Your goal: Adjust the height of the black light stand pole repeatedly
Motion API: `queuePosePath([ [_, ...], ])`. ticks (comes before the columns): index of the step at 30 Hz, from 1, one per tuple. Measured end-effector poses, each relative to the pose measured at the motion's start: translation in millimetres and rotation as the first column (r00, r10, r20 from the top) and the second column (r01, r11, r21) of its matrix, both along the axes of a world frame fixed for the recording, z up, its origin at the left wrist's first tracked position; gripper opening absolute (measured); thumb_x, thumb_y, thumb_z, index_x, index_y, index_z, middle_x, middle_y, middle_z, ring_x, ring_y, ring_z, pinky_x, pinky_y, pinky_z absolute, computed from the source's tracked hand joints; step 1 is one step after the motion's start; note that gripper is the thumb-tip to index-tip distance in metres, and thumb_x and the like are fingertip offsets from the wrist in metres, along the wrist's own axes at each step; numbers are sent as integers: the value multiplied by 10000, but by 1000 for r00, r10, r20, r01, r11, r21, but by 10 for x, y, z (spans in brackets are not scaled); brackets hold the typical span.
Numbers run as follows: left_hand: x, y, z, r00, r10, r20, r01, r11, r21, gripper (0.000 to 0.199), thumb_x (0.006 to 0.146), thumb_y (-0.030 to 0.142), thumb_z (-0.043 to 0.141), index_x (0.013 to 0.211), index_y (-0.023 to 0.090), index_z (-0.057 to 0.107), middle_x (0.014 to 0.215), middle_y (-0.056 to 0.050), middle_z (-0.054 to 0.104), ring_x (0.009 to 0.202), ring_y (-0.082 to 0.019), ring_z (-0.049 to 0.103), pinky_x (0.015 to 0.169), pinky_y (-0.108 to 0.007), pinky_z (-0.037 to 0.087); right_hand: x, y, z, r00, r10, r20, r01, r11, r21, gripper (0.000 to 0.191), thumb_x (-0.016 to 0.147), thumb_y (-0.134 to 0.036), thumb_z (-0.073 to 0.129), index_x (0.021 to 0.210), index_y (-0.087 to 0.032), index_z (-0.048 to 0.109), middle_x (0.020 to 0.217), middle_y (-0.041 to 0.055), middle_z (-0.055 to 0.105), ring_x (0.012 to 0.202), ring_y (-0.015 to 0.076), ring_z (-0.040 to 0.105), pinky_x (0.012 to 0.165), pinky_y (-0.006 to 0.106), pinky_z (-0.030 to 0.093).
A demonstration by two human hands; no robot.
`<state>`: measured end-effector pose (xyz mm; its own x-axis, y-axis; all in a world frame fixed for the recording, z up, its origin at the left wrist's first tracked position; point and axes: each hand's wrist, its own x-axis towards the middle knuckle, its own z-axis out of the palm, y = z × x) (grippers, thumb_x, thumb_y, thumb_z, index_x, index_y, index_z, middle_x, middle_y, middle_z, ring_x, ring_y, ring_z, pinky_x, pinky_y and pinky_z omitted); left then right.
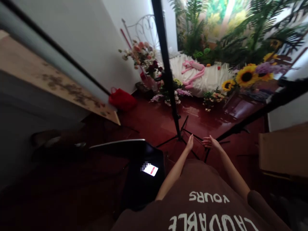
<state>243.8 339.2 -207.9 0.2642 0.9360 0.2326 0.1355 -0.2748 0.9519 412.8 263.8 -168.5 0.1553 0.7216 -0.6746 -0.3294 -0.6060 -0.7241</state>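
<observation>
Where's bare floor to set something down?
Red floor looks bare between the red bag, tan panel and upright black stand; a smaller patch separates the slanted stand from the cardboard box. Crowded: around left hand and right hand, amid stand legs.

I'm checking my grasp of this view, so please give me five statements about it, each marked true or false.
1. The left hand and right hand are apart. True.
2. The right hand grips a sunflower. False: the sunflowers are well beyond it.
3. The pink toy lies on the white cloth. True.
4. The red bag hangs in the air. False: it sits on the floor.
5. The shirt is yellow. False: it is brown.
</observation>
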Motion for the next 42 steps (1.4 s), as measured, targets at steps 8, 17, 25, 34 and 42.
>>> queuePosePath([
  [8,1611,-152,629,873,-452,184,467,883,-49,539,999,581,380,1336,201,562,1407,-136,609,1337,-209,566,1134,-388,434,1368,-784,715,904,-427,7,394,840,373,478,896,-553,479,649,-255,198,474,-78,194,411,115,169,395,238,206],
  [17,2454,-307,1030,923,-383,44,379,922,74,414,1008,521,405,1239,196,517,1158,-130,639,1045,-183,635,942,-328,497,1982,-582,957,983,-64,172,8,951,311,446,780,-574,709,718,-226,437,501,-97,392,398,46,270,419,207,169],
  [25,2483,-260,955,942,-319,-100,330,937,115,287,1002,434,463,1162,202,522,974,-85,681,816,-181,654,747,-292,491,2121,-538,842,994,107,29,-109,903,416,339,775,-458,728,795,-214,493,520,-123,324,452,46,194,453,218,134],
  [34,2503,-242,931,951,-295,-96,306,942,138,262,996,428,488,1122,206,546,939,-82,695,793,-175,664,713,-278,483,2247,-533,1164,848,177,500,-391,845,364,351,719,-446,787,877,-162,654,643,-71,509,559,71,395,519,209,294],
  [42,2528,-245,892,958,-279,-73,288,942,171,326,995,497,460,1119,214,566,953,-94,682,832,-194,672,746,-303,500,2185,-546,1176,452,-25,892,-450,856,252,101,793,-230,713,762,-217,618,760,15,631,753,156,559,594,225,301],
])
